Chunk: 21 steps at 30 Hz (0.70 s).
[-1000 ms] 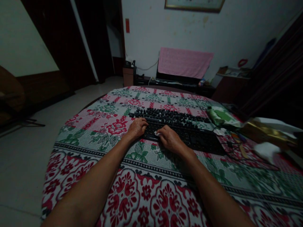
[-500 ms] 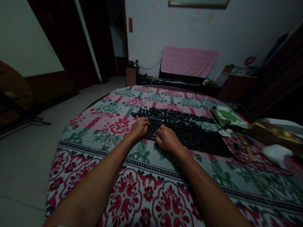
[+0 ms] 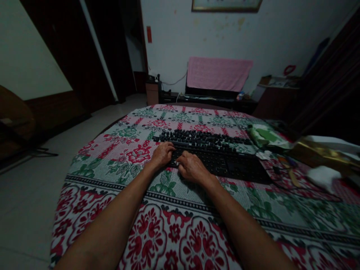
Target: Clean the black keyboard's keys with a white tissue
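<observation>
Floral tablecloth [image 3: 146, 232], keyboard [image 3: 242, 167] partly under right hand [image 3: 192, 167]

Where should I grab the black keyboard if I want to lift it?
Probably by its two short ends, coming in from left and right: the keyboard lies flat, long and thin, and small black pieces crowd along its far side.

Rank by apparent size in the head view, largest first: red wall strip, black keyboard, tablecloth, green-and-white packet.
1. Tablecloth
2. Black keyboard, partly covered
3. Green-and-white packet
4. Red wall strip
</observation>
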Each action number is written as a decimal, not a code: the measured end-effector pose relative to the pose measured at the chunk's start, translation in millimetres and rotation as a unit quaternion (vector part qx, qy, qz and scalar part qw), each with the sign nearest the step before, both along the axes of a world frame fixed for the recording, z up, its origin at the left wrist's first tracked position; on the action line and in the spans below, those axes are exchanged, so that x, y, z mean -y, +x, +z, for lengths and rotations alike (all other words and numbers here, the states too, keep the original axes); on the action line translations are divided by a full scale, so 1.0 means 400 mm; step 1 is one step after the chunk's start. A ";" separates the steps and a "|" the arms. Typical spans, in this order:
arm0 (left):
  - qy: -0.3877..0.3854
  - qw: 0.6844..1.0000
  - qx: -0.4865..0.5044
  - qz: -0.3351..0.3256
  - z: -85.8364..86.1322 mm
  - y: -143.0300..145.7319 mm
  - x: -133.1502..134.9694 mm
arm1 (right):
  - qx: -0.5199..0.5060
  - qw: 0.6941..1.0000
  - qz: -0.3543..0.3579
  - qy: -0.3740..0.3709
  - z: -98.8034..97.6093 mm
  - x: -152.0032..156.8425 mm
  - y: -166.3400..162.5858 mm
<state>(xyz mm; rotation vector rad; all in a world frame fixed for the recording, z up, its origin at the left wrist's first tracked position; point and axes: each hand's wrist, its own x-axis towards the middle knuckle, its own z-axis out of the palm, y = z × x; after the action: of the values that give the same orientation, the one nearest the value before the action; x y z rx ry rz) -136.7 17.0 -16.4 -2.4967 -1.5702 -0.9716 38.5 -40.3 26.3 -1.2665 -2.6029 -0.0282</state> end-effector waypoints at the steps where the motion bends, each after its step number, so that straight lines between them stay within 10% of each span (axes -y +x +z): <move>1: -0.003 1.000 0.004 0.001 0.000 -0.001 0.000 | 0.001 1.000 -0.004 -0.004 0.000 -0.002 0.001; 14: -0.014 1.000 0.021 -0.013 0.006 -0.005 -0.001 | -0.052 0.998 0.025 -0.015 -0.006 -0.010 0.010; 21: -0.052 0.984 0.169 -0.032 0.054 0.026 0.024 | -0.298 0.953 -0.059 -0.008 -0.024 -0.050 0.034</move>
<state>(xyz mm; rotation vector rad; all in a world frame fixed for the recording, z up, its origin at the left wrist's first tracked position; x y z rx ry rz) -126.4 7.3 5.3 -2.5708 -1.6717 -1.4244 52.0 -20.4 16.8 -1.2017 -2.0132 0.3057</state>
